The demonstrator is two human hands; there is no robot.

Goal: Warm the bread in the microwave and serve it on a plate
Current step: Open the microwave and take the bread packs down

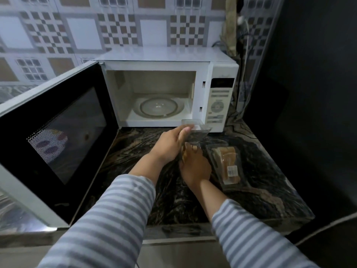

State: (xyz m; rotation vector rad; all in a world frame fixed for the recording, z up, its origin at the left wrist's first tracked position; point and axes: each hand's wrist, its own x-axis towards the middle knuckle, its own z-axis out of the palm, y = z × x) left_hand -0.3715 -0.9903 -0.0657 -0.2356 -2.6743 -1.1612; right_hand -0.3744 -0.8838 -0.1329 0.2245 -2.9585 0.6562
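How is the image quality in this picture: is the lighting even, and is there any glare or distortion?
Head view: lighting is dim and uneven, the right side nearly black while the open microwave cavity is brightest; wide-angle distortion bends the microwave door and wall tiles; a coloured reflection shows in the door glass; the clear container in the left hand is hard to see against the dark countertop.

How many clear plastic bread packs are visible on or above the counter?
2: one open pack held in both hands before the microwave; one closed pack lying on the counter, right.

Long sleeves (pixel 108 215) on both arms, grey and pale blue horizontal stripes, bare hands, cuffs mid-forearm
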